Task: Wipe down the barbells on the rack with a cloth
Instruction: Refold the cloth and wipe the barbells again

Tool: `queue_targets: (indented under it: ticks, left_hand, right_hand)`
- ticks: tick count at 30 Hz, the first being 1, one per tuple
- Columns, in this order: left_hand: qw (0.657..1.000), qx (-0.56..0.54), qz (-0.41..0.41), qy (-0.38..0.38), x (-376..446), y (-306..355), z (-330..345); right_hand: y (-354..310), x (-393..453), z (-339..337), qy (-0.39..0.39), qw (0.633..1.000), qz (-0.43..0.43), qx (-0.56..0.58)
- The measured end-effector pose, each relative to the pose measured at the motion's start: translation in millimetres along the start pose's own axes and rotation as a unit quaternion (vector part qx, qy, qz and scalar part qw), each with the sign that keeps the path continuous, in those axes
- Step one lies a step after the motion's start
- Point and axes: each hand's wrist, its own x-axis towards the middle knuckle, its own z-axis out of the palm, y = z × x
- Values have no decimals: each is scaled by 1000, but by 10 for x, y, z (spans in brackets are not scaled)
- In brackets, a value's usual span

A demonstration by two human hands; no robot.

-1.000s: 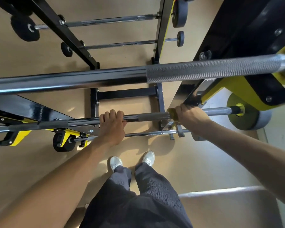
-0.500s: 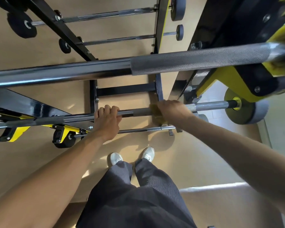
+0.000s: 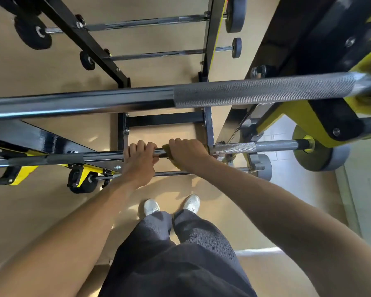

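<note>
Above the tan floor [image 3: 51,86], left hand [image 3: 138,162] grips the barbell [image 3: 255,146]; right hand [image 3: 186,153] clasps the cloth [image 3: 165,147] round it

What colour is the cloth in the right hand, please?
Yellow: the cloth peeks out beside the right hand, head view.

Left hand [image 3: 140,160] grips the barbell [image 3: 255,146]; right hand [image 3: 187,154] just beside it wraps a yellow cloth [image 3: 166,149] around the bar.

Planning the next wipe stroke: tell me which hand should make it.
Right. The right hand already grips the yellow cloth around the barbell; the left hand only holds the bar bare, probably steadying it.
</note>
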Motion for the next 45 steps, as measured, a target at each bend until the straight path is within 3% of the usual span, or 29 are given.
queue_targets:
  ticks: [2, 4, 6, 9, 14, 17, 21, 26, 33, 37, 45]
  left_hand:
    - [1000, -14, 4, -3, -5, -28, -3]
    - [1000, -28, 8, 3, 1, -56, -1]
    - [999, -32, 7, 2, 5, -75, 1]
    - [1000, -30, 8, 4, 2, -78, 28]
    - [1000, -1, 1, 5, -5, -27, 47]
    - [1000, 10, -2, 1, 5, -15, 49]
    - [1000, 9, -2, -14, 7, -5, -2]
    - [999, 3, -8, -31, 17, 15, -58]
    - [999, -7, -6, -42, 26, -35, -41]
    - [999, -2, -2, -35, 24, -15, -21]
    - [999, -26, 14, -32, 3, -23, -45]
  right_hand:
    - [120, -110, -35, -5, 1000, -10, 26]
    - [432, -285, -51, -26, 998, 33, 36]
    - [830, -539, -50, -38, 996, 80, 5]
    - [1149, -802, -45, -31, 994, 63, -82]
    - [937, -667, -97, -57, 989, 43, -128]
    - [622, -459, -122, -63, 994, 83, -37]
    - [273, -155, -22, -1, 999, 26, -33]
    - [444, -447, 179, 92, 996, -18, -7]
    - [1069, -960, 93, 54, 991, 69, -100]
    - [883, -756, 91, 3, 986, 103, -132]
    - [-37, -66, 193, 72, 995, 14, -61]
